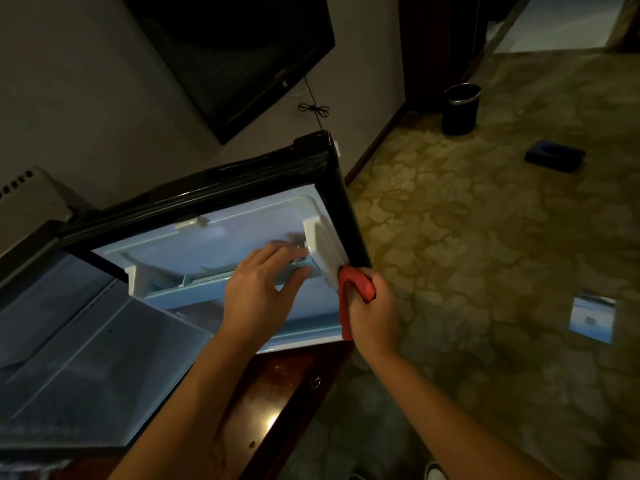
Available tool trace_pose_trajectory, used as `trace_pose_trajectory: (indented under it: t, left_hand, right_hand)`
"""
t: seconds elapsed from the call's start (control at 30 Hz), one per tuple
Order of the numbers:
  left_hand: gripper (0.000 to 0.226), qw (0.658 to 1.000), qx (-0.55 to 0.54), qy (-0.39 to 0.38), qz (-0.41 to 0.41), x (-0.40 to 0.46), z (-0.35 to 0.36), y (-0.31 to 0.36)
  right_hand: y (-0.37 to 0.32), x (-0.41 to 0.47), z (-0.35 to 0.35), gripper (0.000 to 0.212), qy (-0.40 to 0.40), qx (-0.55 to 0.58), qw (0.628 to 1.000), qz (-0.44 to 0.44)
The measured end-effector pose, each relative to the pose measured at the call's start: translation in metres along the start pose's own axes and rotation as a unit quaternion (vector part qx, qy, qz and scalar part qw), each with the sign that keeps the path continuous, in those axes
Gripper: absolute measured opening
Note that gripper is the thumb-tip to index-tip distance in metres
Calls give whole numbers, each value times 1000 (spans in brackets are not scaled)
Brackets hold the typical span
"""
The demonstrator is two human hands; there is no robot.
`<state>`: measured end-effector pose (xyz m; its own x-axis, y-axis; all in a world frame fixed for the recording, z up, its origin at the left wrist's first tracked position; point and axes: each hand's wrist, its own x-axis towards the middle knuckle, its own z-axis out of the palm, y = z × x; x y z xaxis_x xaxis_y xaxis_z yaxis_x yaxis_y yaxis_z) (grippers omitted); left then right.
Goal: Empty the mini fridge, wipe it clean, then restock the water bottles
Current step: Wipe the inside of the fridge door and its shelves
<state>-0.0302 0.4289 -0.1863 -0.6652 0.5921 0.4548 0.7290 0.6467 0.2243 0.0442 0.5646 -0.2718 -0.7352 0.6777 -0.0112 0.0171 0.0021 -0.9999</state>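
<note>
Red cloth [356, 289], soft and limp, is bunched in the right hand [372, 313] against the open fridge door [221, 244] edge. Left hand [259, 292] fingers lie straight on the door's shelf rail; gripping the cloth wadded probably gives firmer wiping.

The patterned carpet floor [485, 237] spreads out to the right of both hands. On it, well beyond the right hand [372, 306], stands a black waste bin [460, 109], with a flat dark blue box [554, 155] nearer and further right. A pale rectangular sheet [593, 318] lies level with the right hand, well apart from it.
</note>
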Motion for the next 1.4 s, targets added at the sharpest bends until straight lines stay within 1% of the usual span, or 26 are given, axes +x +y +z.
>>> trace_pose_trajectory:
  t: [0.1,0.2,0.27,0.4,0.47,0.6,0.67,0.77,0.87,0.93,1.0,1.1,1.17,1.27,1.33,1.4]
  left_hand:
    - [25,1000,5,6,-1,3,1,2]
    - [23,1000,16,10,-1,3,2,2]
    - [20,999,27,16,-11,3,3,3]
    - [22,999,36,13,-22,3,3,4]
    - [24,999,34,14,-25,3,3,4]
    - [26,999,28,5,-31,2,3,6]
    - [26,999,20,2,-36,2,3,6]
    - [26,999,17,-1,-46,1,4,6]
    - [29,998,20,-6,-52,1,3,7]
    - [30,998,19,-9,-53,1,3,6]
    - [31,998,21,-10,-54,2,3,6]
    - [33,998,30,-12,-47,4,3,7]
    - [30,998,34,-7,-45,5,3,6]
    - [25,998,36,-6,-43,5,4,3]
    - [26,999,35,-10,-39,4,5,1]
    - [26,999,36,-9,-36,4,5,2]
  right_hand:
    - [-24,3,0,26,-9,18,999,-28]
    - [-56,7,1,22,-17,40,996,-81]
    - [-73,10,2,25,-22,62,991,-114]
    - [-76,13,4,28,-17,57,989,-137]
    - [-63,11,5,27,-13,60,992,-115]
    - [-16,9,4,22,-7,42,998,-40]
    - [5,7,1,24,-17,36,999,18]
    - [25,4,-1,21,-17,79,991,104]
    - [27,5,-1,17,-18,57,992,110]
    - [23,6,-1,17,-19,49,993,101]
    - [11,7,-1,18,-20,40,996,74]
    - [-20,9,2,18,-17,53,998,0]
    - [-45,12,3,17,-26,74,996,-50]
    - [-72,18,5,24,-28,95,989,-113]
    - [-75,20,7,26,-26,92,987,-130]
    - [-68,19,7,27,-24,98,987,-127]
